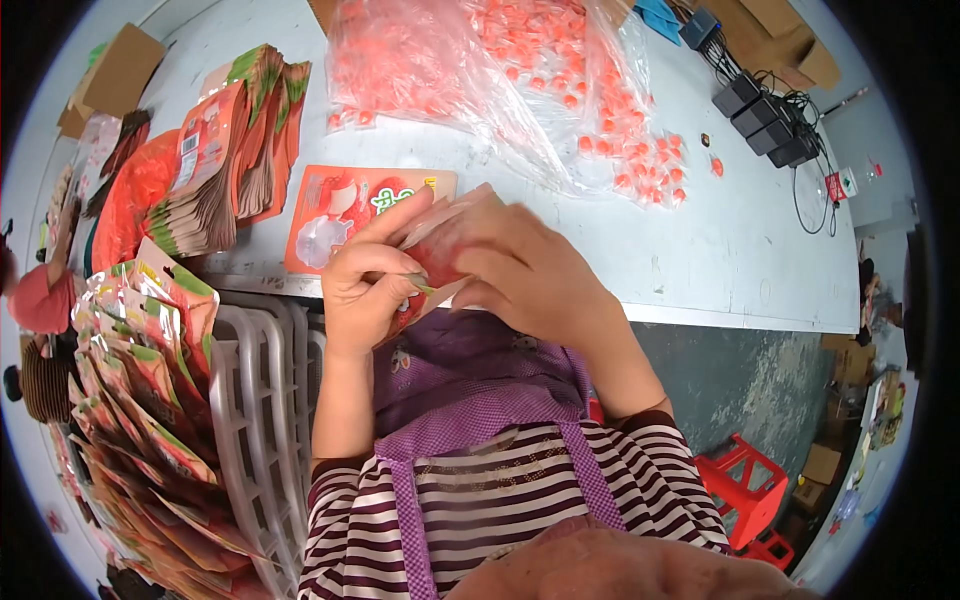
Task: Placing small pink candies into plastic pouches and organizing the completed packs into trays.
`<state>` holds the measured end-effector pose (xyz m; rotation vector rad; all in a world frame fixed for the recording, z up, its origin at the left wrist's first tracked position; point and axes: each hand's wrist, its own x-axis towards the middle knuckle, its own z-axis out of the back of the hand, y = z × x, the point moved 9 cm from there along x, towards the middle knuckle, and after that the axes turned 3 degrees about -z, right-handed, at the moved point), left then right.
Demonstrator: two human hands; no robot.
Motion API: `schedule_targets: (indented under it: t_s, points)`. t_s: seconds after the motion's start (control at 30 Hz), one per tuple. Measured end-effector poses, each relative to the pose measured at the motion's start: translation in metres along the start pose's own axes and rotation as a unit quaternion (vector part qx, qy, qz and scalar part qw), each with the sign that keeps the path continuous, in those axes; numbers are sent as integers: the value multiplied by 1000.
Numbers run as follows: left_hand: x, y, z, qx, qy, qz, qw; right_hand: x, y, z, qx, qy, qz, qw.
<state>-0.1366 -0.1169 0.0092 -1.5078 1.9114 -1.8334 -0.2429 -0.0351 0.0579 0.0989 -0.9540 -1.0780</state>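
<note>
My left hand is closed on the side of a red packaging pouch, thumb in front and fingers behind. The pouch is tilted, its mouth partly spread. Smeared by motion, my right hand is at the pouch's right side with its fingers bent over the opening; whether they grip anything is unclear. Just behind my left hand, another red pouch lies flat on the white table. Farther back, small wrapped orange-red pieces spill from a large clear plastic bag.
Stacked pouches stand at the table's left. Below them, a grey plastic crate sits beside many upright pouches. Black power adapters with cables lie at the far right. A red stool stands on the floor; other people are at left.
</note>
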Motion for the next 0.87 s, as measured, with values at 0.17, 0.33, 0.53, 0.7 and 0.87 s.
schedule_targets:
  t_s: [0.17, 0.33, 0.53, 0.7, 0.87]
  points:
    - [-1, -26, -28, 148, 118, -17, 982, -14, 19, -17, -2, 151, -9, 988]
    - [-13, -27, -42, 108, 160, 93, 977, -13, 37, 2, -2, 126, 13, 992]
    - [-22, -34, -55, 115, 239, 52, 963, -39, 29, -27, 226, 285, -203, 909]
    - [-27, -39, -22, -118, 84, 3, 989, -30, 19, 66, 82, -129, -157, 976]
    - [-27, -35, -32, -114, 63, 46, 990, -58, -23, -6, 391, 70, -228, 889]
